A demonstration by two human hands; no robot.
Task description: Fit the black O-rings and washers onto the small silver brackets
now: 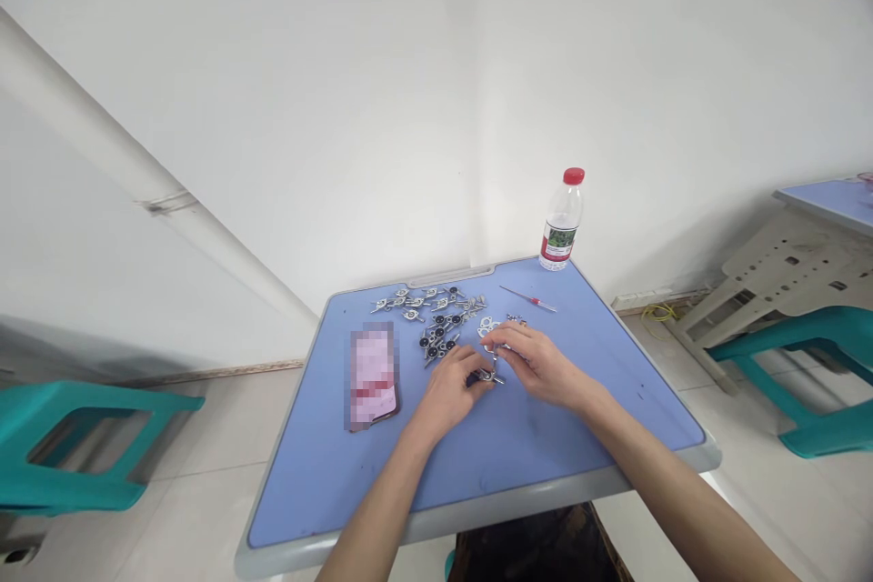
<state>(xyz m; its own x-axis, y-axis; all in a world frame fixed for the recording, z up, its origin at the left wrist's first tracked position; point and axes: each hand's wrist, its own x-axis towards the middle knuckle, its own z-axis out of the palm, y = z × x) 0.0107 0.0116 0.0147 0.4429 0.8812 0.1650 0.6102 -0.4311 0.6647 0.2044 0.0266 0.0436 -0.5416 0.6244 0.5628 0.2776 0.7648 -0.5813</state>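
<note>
My left hand rests low over the blue table, its fingers closed on a small silver metal fitting with a short stem pointing right. Just beside it, my right hand is pinched above that fitting; whatever lies between thumb and forefinger is too small to make out. Flat silver plates with holes lie right behind the right fingertips. Farther back and left are several metal fittings with black round caps, and behind those several similar silver fittings without caps.
A phone with a blurred screen lies at the left of the table. A screwdriver with a red and clear handle and a red-capped bottle are at the back right. Teal stools stand on the floor at both sides.
</note>
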